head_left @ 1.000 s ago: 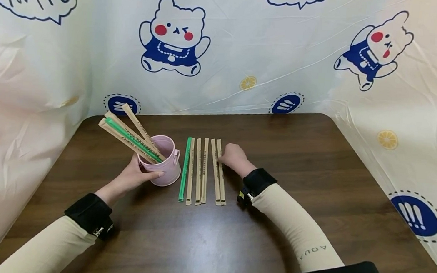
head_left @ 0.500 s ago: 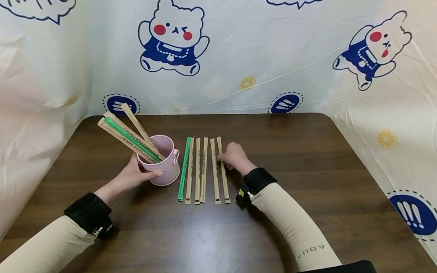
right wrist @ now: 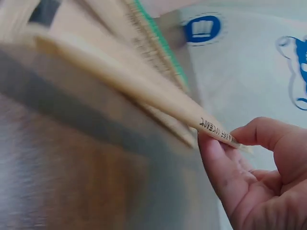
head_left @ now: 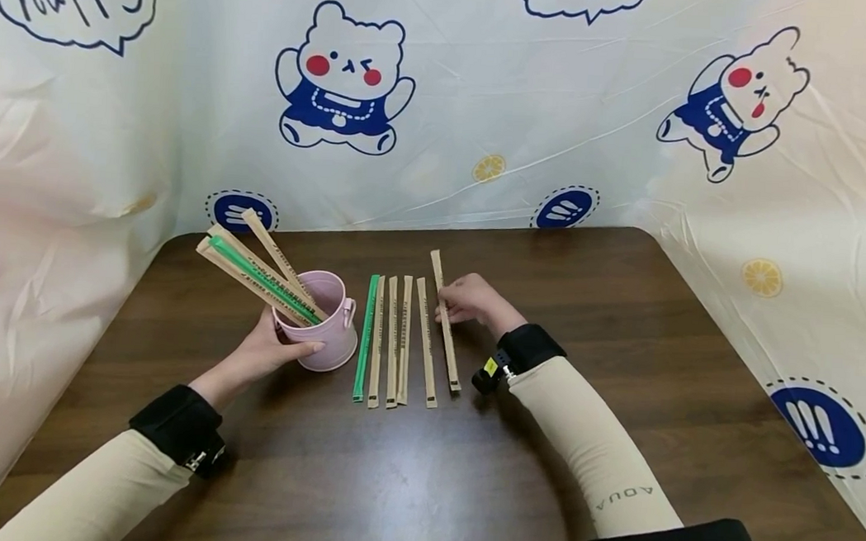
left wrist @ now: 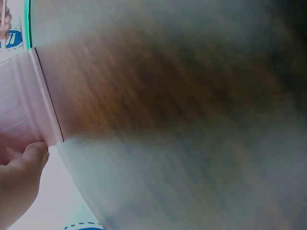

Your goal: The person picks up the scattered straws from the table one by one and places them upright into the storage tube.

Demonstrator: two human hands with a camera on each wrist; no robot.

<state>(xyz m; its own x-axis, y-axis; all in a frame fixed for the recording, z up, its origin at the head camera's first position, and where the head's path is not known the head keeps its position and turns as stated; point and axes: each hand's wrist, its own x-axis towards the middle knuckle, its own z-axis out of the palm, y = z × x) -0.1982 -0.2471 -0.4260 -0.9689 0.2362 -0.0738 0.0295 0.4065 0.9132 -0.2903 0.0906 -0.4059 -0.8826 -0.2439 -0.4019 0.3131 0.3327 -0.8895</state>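
My left hand [head_left: 258,352] grips a small pink bucket [head_left: 335,341] around its side, thumb across the front. Several paper-wrapped straws lean to the left inside it, brown ones with a green one [head_left: 261,276] among them. With thumb and fingertips, my right hand [head_left: 476,300] pinches a brown wrapped straw [head_left: 446,329], raised at a slant off the table; printed letters show on that straw [right wrist: 144,86] in the right wrist view. Between the hands lies a row of wrapped straws: a green straw [head_left: 366,338] nearest the bucket, then several brown ones, the closest brown straw [head_left: 426,344] beside the lifted one.
The dark wooden table [head_left: 620,381] has rounded corners. Behind it and at the sides hangs a pale printed curtain [head_left: 459,82] with cartoon bears.
The right hand has separated the rightmost brown straw from its neighbour, then raised it, moving slightly right and away. The left hand and bucket stay in place.
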